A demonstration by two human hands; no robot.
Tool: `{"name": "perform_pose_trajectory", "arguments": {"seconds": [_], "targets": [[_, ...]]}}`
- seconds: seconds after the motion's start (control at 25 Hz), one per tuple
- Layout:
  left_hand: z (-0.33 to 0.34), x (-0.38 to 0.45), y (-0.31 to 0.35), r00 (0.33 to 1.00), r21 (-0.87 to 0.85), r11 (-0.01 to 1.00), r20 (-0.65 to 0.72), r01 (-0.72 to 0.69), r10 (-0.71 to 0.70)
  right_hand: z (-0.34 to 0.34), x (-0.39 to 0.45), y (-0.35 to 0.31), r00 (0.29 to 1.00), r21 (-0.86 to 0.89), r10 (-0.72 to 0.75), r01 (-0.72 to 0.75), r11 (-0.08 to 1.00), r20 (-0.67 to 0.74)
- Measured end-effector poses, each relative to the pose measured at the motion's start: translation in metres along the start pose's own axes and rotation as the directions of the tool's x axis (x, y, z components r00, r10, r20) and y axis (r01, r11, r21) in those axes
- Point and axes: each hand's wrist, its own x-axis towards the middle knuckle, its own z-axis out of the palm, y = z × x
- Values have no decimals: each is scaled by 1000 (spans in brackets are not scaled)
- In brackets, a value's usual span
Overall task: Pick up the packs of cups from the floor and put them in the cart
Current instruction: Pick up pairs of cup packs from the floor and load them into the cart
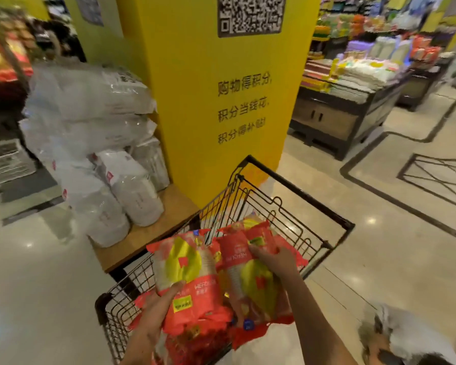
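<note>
Two bare hands are shown over a wire shopping cart (295, 206), each holding a red-and-yellow pack of cups. By the left hand (153, 309) the left pack (187, 275) is gripped at its lower end, thumb laid across the front and fingers curled beneath. The right hand (277, 258) is laid on the right pack (250, 272), fingers bent over its upper part. Both packs are held at about rim level, above further red packs (195, 338) already lying in the basket.

The step in hand is judged to be the setting down of both packs in the cart. It would be done well if each pack were lowered flat onto the packs beneath, well inside the wire walls, and let go only once supported, since the film wrapping is likely slippery.

A low wooden platform (153, 238) is seen just beside the cart's left side, bearing stacked white packs in clear film (95, 143), with a yellow pillar (221, 101) directly ahead of the cart. Shelved goods (358, 72) stand well apart at right. A white-clad figure (406, 335), blurred, is seen at lower right. No packs on the floor can be made out.
</note>
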Motion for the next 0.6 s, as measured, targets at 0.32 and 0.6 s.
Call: {"name": "perform_pose_trajectory", "arguments": {"seconds": [0.32,0.6], "targets": [[19,-8,-45,956,-172,985,-286,14,-64,56,83,-4,963,-350,12,86,933,268],[37,-22,-46,877,-158,985,-459,73,-139,83,109,-8,898,-361,-90,263,895,431]]}}
